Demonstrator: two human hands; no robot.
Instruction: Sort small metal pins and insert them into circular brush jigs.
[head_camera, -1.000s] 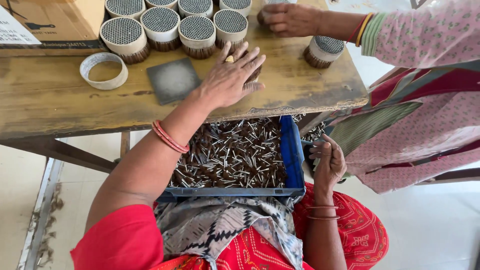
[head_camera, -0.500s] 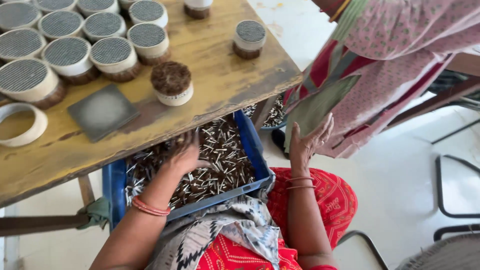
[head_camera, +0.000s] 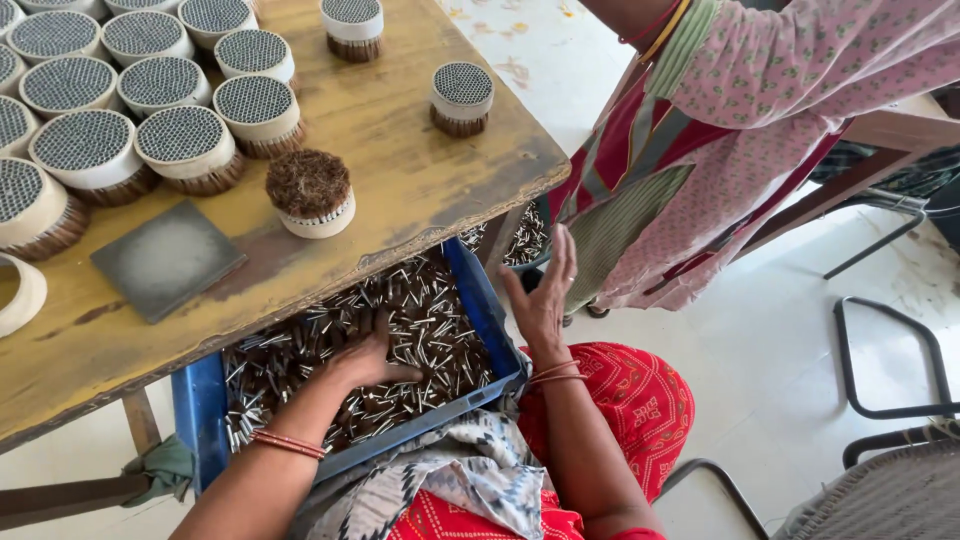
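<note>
Under rough wood, left hand (head_camera: 365, 358) fingers spread on thin sticks (head_camera: 420, 320); right hand (head_camera: 543, 295) open.

A blue crate (head_camera: 487, 322) on the lap, under the table edge, holds loose thin tubes (head_camera: 420, 320).

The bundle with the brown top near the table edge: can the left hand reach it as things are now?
Probably yes. The left hand lies in the blue crate below the table edge, and the brown-topped bundle stands just above, with bare wood in front. The hand must first come out from under the edge.
</note>
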